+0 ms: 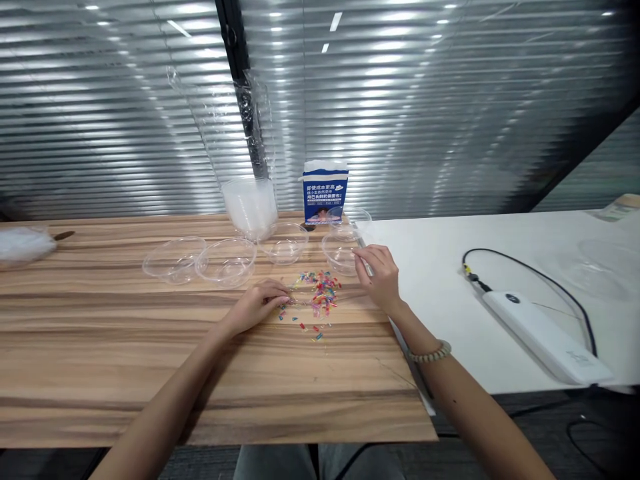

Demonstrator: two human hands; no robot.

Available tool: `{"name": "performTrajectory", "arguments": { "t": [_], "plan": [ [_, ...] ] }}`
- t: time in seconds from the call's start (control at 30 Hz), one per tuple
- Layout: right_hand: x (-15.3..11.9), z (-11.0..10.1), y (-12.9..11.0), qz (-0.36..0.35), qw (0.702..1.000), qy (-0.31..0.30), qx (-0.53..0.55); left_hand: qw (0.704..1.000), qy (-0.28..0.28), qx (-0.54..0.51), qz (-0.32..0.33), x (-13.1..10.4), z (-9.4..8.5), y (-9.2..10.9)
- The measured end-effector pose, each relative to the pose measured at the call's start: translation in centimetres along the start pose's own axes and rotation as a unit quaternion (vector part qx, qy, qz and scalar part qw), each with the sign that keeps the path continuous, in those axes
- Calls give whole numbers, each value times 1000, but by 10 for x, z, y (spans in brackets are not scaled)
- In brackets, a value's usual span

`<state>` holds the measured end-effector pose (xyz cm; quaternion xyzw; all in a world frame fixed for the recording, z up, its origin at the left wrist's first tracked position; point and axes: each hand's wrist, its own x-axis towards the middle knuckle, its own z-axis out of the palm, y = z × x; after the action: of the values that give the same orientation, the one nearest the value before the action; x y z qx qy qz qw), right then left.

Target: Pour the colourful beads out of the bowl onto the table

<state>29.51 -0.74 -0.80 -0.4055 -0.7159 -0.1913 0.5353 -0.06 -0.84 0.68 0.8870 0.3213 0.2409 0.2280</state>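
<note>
Small colourful pieces [326,293] lie in a loose pile on the wooden table, with a few scattered nearer the front edge. At the pile's left side my left hand [263,303] rests low, fingers bent together; what they hold, if anything, is too small to name. My right hand [379,275] is over the right part of the table, fingertips pinched at the rim of a clear bowl [341,253]; any piece between them cannot be made out. Other clear bowls stand behind the pile, among them one at the centre [284,245] and one further left [227,261].
A stack of clear bowls [250,207] in a plastic bag and a blue box [325,197] stand at the back. A white power strip [545,337] with a black cable lies on the white table [430,253] at right. A plastic bag [25,245] is at far left.
</note>
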Motion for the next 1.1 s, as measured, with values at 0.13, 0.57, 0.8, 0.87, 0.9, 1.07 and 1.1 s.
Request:
{"name": "performTrajectory", "arguments": {
  "t": [0.13,0.57,0.8,0.87,0.9,1.07,1.1],
  "plan": [
    [-2,0,3,20,1000,-1,-2,1000,5,3,10,-1,-3,-4],
    [-7,5,12,82,997,-12,0,999,20,30,-4,-4,-5,-10],
    [-6,5,10,87,996,5,-3,1000,19,0,24,-2,1,4],
    [-5,4,9,89,996,6,-6,999,8,-11,38,-2,5,12],
    [-5,4,9,90,996,8,-8,999,-4,-16,47,-2,7,15],
    [-4,4,10,89,996,14,-7,996,-52,-8,71,-2,18,25],
    [-4,4,11,89,996,12,-7,996,-56,-1,70,-2,20,25]
  ]
}}
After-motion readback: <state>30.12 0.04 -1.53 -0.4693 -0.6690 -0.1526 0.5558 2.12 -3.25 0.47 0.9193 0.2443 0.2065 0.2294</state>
